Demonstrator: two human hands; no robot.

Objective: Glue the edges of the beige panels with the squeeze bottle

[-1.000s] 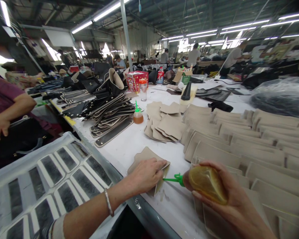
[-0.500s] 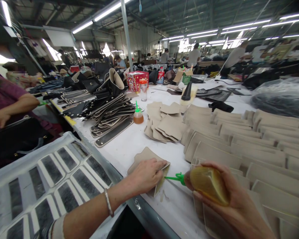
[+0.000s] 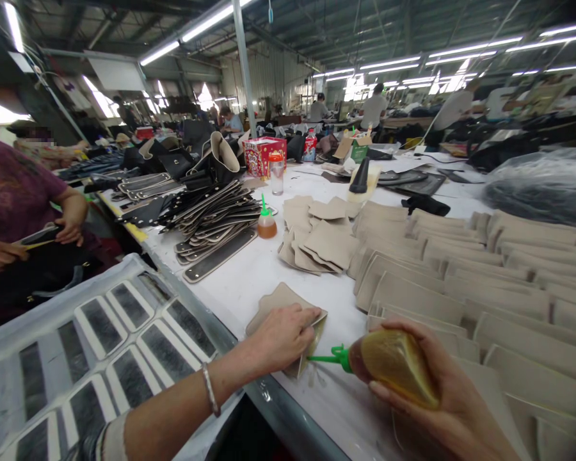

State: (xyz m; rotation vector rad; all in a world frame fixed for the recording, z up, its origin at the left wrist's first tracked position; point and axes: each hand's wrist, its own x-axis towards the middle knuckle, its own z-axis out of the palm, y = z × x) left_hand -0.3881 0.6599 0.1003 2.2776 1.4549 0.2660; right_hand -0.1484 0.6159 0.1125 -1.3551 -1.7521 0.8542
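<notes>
A beige leather-like piece (image 3: pixel 273 301) lies near the table's front edge, its yellowish inner face partly showing at the right. My left hand (image 3: pixel 281 339) is on top of it, fingers bent over and holding it near that edge. In my right hand (image 3: pixel 441 378) is a squeeze bottle (image 3: pixel 393 365) of amber liquid, tilted on its side with fingers wrapped round it. Its thin green nozzle (image 3: pixel 324 359) points left, its tip at the piece's lower edge, just below my left fingers. Wet-looking smears mark the white tabletop under the tip.
Rows of beige pieces (image 3: pixel 461 288) cover the right side. A second glue-type bottle (image 3: pixel 267 225), a clear tumbler (image 3: pixel 277 176) and stacked black straps (image 3: pixel 216 224) stand behind. At left is a rack of dark panels (image 3: pixel 125 346); beyond it, a co-worker's hands (image 3: pixel 70 227) handle a black bag.
My right hand has brought the bottle slightly left and down, the nozzle tip sliding along the piece's edge. My left hand stays put. The co-worker's hands have shifted over the black bag.
</notes>
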